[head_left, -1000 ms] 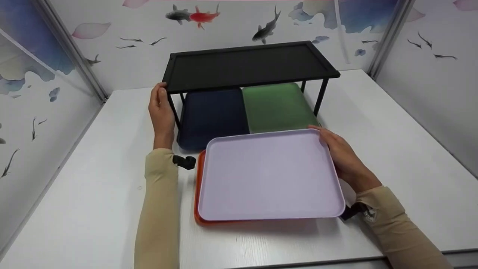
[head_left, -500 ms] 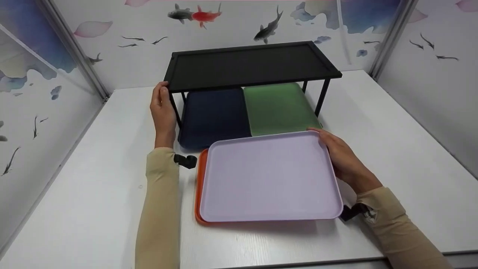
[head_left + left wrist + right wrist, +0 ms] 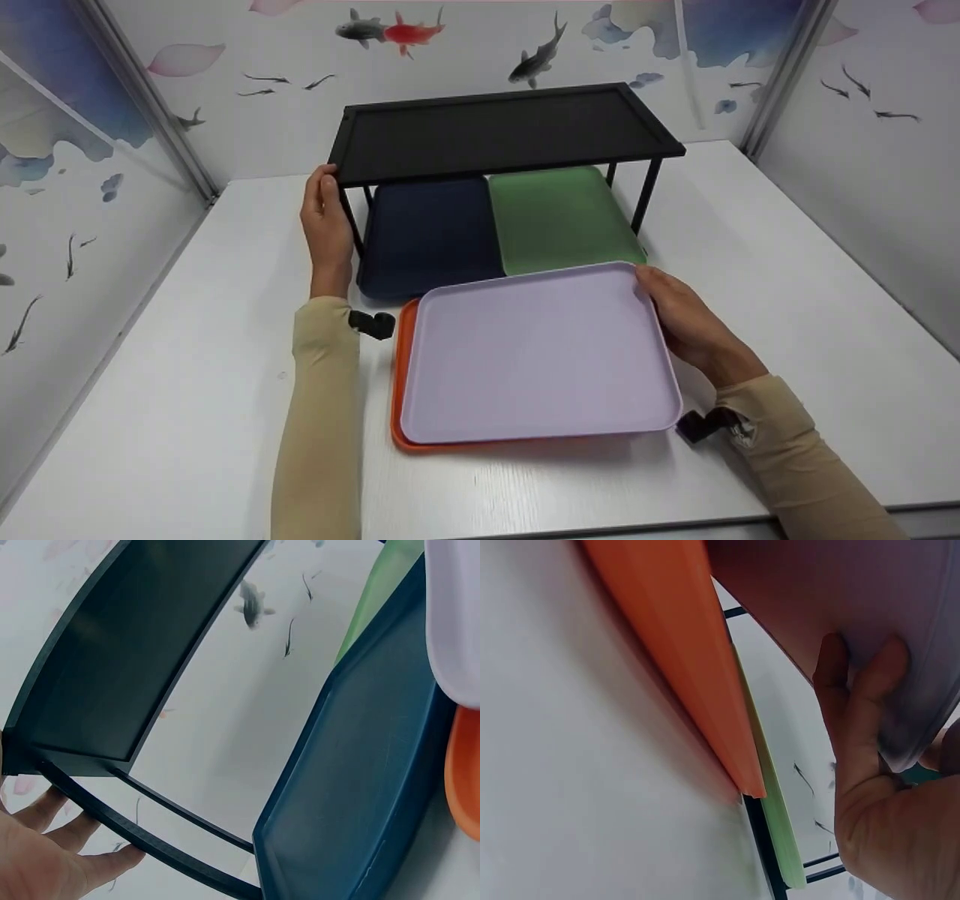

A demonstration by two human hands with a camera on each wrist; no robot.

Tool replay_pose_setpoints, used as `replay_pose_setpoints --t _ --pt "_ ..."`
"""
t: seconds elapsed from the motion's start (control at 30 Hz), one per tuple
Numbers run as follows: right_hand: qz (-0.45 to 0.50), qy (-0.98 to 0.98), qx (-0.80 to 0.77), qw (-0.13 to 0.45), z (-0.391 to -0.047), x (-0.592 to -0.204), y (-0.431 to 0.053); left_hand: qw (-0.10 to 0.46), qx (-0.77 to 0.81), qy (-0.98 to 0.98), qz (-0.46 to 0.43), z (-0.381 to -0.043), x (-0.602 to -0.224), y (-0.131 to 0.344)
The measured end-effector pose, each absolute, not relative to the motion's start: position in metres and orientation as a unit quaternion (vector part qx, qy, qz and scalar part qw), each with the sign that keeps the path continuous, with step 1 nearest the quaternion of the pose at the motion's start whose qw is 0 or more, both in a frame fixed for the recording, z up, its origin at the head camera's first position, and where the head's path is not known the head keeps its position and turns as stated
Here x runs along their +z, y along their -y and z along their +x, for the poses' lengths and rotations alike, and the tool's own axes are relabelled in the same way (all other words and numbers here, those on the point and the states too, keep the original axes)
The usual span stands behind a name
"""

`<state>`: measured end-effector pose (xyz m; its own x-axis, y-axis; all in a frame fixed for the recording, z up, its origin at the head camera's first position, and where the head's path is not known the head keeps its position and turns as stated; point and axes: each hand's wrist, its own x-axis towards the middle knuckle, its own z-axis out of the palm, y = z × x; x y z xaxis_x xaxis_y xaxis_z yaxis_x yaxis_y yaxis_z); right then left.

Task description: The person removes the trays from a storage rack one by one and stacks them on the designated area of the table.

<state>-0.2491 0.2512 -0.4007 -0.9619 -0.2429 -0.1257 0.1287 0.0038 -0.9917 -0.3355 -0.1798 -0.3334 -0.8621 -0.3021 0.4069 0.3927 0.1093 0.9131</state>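
Note:
A black rack (image 3: pixel 495 135) with a flat top and thin legs stands at the back of the table. My left hand (image 3: pixel 328 232) holds its front left corner, with fingers against the leg in the left wrist view. A navy tray (image 3: pixel 435 240) and a green tray (image 3: pixel 562 217) lie side by side under the rack. In front, my right hand (image 3: pixel 694 322) grips a lilac tray (image 3: pixel 540 360) by its far right corner, thumb at the rim and fingertips (image 3: pixel 889 664) on its underside. The lilac tray tilts over an orange tray (image 3: pixel 403 375), its right side raised. Most of the orange tray is hidden.
The white table (image 3: pixel 202 360) is walled by printed panels (image 3: pixel 465 45) at the back and both sides. Its front edge (image 3: pixel 637 531) runs below the trays. Each wrist carries a small black camera mount (image 3: pixel 373 325).
The lilac tray has shifted slightly toward me, its near right corner moving left. My right fingertips no longer show past its far edge. My left hand stays on the rack.

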Motion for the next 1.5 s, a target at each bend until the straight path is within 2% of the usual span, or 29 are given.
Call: replay_pose_setpoints --t 0.33,0.57,0.73,1.03,1.3,1.5 --pt "0.004 -0.722 -0.678 0.136 -0.251 -0.396 -0.252 0.261 -0.667 0.698 -0.028 -0.337 -0.335 0.179" --pt "0.002 -0.738 -0.662 0.131 -0.251 -0.395 -0.255 0.272 -0.663 0.697 -0.027 -0.36 -0.352 0.188" --pt "0.002 -0.737 -0.664 0.127 -0.251 -0.396 -0.256 0.282 -0.66 0.696 -0.033 -0.363 -0.357 0.19" --pt "-0.006 -0.732 -0.667 0.139 -0.25 -0.397 -0.255 0.275 -0.665 0.694 -0.03 -0.362 -0.355 0.189" --pt "-0.028 -0.751 -0.645 0.137 -0.251 -0.4 -0.256 0.26 -0.674 0.691 -0.028 -0.34 -0.336 0.181" --pt "-0.042 -0.759 -0.635 0.139 -0.253 -0.403 -0.257 0.26 -0.675 0.69 -0.027 -0.336 -0.334 0.179"
